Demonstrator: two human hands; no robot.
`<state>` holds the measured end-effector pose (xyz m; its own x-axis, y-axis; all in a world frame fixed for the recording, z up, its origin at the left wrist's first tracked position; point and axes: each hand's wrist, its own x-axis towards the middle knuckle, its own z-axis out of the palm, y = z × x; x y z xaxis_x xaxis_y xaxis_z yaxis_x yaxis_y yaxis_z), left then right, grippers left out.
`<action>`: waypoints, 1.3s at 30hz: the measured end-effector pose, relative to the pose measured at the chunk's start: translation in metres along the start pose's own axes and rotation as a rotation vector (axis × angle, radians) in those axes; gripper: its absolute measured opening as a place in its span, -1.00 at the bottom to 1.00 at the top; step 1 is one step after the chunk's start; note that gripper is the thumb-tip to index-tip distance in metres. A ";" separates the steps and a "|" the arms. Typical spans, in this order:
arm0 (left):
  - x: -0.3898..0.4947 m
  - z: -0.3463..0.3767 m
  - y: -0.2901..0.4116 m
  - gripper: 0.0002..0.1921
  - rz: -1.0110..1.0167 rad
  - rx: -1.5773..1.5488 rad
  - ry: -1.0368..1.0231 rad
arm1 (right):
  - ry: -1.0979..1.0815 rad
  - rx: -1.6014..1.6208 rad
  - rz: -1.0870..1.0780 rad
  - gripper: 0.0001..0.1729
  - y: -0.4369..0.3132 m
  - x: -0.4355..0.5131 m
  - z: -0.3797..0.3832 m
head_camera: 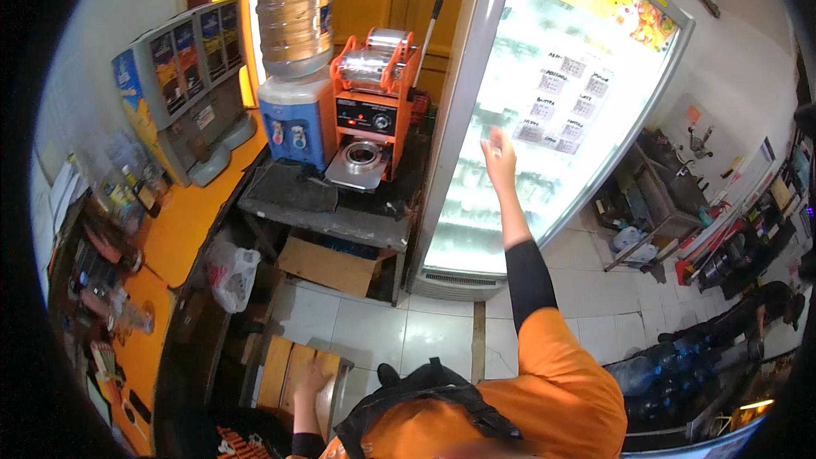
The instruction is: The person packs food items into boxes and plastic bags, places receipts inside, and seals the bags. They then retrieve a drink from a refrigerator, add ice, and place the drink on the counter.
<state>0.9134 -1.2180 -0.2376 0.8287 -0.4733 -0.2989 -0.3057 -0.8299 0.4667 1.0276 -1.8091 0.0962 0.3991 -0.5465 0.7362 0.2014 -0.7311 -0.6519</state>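
Note:
In the middle of the head view my right hand [499,156] is raised in front of the glass door of a lit display fridge [472,204]; whether it touches the door I cannot tell, and its fingers are blurred. Papers with handwriting [561,102] are on the door, just above and right of that hand. Low in the view, my left hand [311,377] is over a slatted wooden stool [280,363], fingers apart and holding nothing visible. An orange cup sealing machine [363,115] stands left of the fridge, beside a blue water dispenser [293,121] topped by a large bottle [294,22].
A drink machine [191,89] and glass bottles [143,191] stand on the orange counter [185,229] at left. A plastic bag [233,274] hangs below its edge. At right are a sink unit [669,197], large water bottles [669,370] and a person in dark clothes [733,312].

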 end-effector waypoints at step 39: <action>0.513 -0.429 0.955 0.21 0.597 -0.692 0.410 | 0.591 -0.660 0.308 -0.46 0.024 -0.143 -0.281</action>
<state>1.2481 -2.1270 0.4123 0.7660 -0.5096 0.3918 -0.4926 -0.0738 0.8671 0.7241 -1.8633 0.0260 -0.2052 -0.7413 0.6391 -0.4583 -0.5042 -0.7320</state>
